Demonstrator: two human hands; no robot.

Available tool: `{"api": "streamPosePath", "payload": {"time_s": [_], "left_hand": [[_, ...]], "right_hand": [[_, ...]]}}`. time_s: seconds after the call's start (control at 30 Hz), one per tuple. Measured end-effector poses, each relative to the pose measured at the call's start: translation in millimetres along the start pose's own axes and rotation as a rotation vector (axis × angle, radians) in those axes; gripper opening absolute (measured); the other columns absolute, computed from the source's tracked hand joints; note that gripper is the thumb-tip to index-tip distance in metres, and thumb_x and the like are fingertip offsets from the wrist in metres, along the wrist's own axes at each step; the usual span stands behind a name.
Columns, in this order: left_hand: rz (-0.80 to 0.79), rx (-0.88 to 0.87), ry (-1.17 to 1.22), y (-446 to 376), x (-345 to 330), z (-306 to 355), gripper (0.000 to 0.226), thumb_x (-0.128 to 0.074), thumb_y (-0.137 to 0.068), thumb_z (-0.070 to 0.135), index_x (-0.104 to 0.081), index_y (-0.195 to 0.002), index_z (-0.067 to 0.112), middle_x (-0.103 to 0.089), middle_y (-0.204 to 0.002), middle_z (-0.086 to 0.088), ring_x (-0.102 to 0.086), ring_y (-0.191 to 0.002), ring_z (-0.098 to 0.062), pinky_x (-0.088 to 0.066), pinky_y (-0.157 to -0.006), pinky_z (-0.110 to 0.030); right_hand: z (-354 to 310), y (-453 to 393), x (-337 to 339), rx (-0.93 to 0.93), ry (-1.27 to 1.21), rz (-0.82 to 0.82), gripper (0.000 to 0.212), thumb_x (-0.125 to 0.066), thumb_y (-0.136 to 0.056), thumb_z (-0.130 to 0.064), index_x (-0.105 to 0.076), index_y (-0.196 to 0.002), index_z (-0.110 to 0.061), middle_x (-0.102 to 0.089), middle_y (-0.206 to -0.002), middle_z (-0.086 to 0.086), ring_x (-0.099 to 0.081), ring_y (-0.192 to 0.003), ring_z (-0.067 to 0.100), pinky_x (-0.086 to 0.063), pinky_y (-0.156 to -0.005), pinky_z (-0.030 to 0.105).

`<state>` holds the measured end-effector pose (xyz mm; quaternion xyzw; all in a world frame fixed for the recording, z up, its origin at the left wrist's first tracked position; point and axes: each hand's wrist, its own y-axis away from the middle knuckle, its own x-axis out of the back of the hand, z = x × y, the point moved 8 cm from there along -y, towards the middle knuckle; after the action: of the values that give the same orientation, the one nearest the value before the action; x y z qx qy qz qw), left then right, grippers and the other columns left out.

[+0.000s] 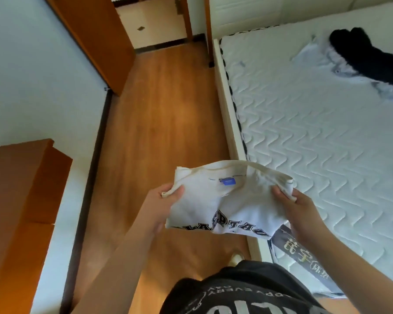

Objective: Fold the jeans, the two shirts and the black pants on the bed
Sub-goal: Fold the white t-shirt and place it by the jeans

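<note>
I hold a folded white shirt [222,200] with black lettering and a blue neck label in the air, over the floor by the bed's edge. My left hand [161,202] grips its left edge and my right hand [297,209] grips its right edge. On the white quilted mattress [304,123], at the far right, the black pants [368,55] lie crumpled on top of a light shirt [315,55] that is spread flat and partly hidden under them. The jeans are not in view.
A wooden floor [159,114] runs between the bed and the white wall. An orange-brown cabinet [21,200] stands at the left, an open wooden door [95,37] further back. The bed's pale frame edge [227,114] is beside me.
</note>
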<state>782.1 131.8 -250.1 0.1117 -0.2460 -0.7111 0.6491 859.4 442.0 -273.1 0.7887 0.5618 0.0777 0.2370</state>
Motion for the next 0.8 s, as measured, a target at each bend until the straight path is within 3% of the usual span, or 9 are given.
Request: {"api": "streamPosePath", "payload": {"time_s": [0.1,0.2,0.27,0.4,0.53,0.67,0.73,0.8], "left_hand": [[-0.111,0.007,-0.034,-39,-31,19,0.015,-0.069,-0.092,0.022,-0.074,-0.104,0.016,-0.076,-0.1,-0.007,-0.072,-0.093,-0.023,-0.055,-0.079,-0.033],[-0.226,0.014,-0.073,-78,-67,35,0.013,-0.067,-0.092,0.019,-0.073,-0.103,0.018,-0.076,-0.099,-0.005,-0.073,-0.094,-0.022,-0.054,-0.081,-0.034],[-0.278,0.028,-0.095,-105,-92,43,0.013,-0.068,-0.091,0.018,-0.073,-0.104,0.017,-0.076,-0.099,-0.005,-0.071,-0.098,-0.025,-0.054,-0.086,-0.038],[-0.459,0.026,-0.2,-156,-148,51,0.017,-0.078,-0.082,0.026,-0.076,-0.098,0.022,-0.076,-0.101,-0.005,-0.069,-0.104,-0.028,-0.05,-0.098,-0.046],[-0.659,0.009,-0.293,-195,-196,60,0.011,-0.073,-0.088,0.023,-0.073,-0.099,0.024,-0.076,-0.102,0.001,-0.067,-0.107,-0.021,-0.049,-0.098,-0.038],[-0.864,-0.022,-0.421,-215,-234,70,0.021,-0.071,-0.089,0.032,-0.07,-0.109,0.026,-0.073,-0.108,0.009,-0.064,-0.106,-0.006,-0.047,-0.089,-0.024],[-0.951,-0.051,-0.483,-217,-257,69,0.01,-0.07,-0.09,0.031,-0.069,-0.1,0.032,-0.072,-0.099,0.016,-0.063,-0.098,0.001,-0.045,-0.08,-0.018],[-1.038,-0.098,-0.557,-215,-284,66,0.005,-0.07,-0.09,0.033,-0.068,-0.095,0.033,-0.071,-0.097,0.015,-0.064,-0.097,-0.003,-0.048,-0.079,-0.02]], "right_hand": [[-1,-15,22,-0.001,-0.053,0.131,0.018,-0.059,-0.098,-0.022,-0.072,-0.102,-0.01,-0.076,-0.09,0.012,-0.074,-0.081,0.023,-0.058,-0.06,0.027],[7,-24,51,-0.006,-0.02,0.256,0.023,-0.064,-0.094,-0.036,-0.074,-0.102,-0.017,-0.075,-0.094,0.015,-0.071,-0.092,0.035,-0.056,-0.088,0.053],[13,-26,73,-0.035,-0.057,0.361,0.025,-0.065,-0.093,-0.036,-0.074,-0.102,-0.015,-0.074,-0.093,0.017,-0.07,-0.092,0.038,-0.052,-0.091,0.059],[28,-16,106,-0.058,-0.115,0.598,0.024,-0.064,-0.094,-0.032,-0.073,-0.1,-0.011,-0.075,-0.092,0.015,-0.071,-0.09,0.036,-0.054,-0.091,0.053],[45,-1,125,-0.047,-0.175,0.789,0.026,-0.065,-0.092,-0.034,-0.073,-0.102,-0.012,-0.075,-0.095,0.015,-0.07,-0.094,0.037,-0.051,-0.095,0.056],[59,25,118,-0.026,-0.244,0.983,0.02,-0.064,-0.094,-0.033,-0.074,-0.098,-0.016,-0.076,-0.094,0.012,-0.071,-0.092,0.032,-0.054,-0.09,0.049],[70,36,107,-0.006,-0.304,1.09,0.016,-0.063,-0.095,-0.026,-0.074,-0.097,-0.014,-0.076,-0.093,0.011,-0.071,-0.091,0.028,-0.056,-0.087,0.045],[84,49,99,0.001,-0.355,1.194,0.016,-0.063,-0.095,-0.023,-0.072,-0.101,-0.012,-0.076,-0.094,0.009,-0.071,-0.09,0.025,-0.057,-0.084,0.039]]}}
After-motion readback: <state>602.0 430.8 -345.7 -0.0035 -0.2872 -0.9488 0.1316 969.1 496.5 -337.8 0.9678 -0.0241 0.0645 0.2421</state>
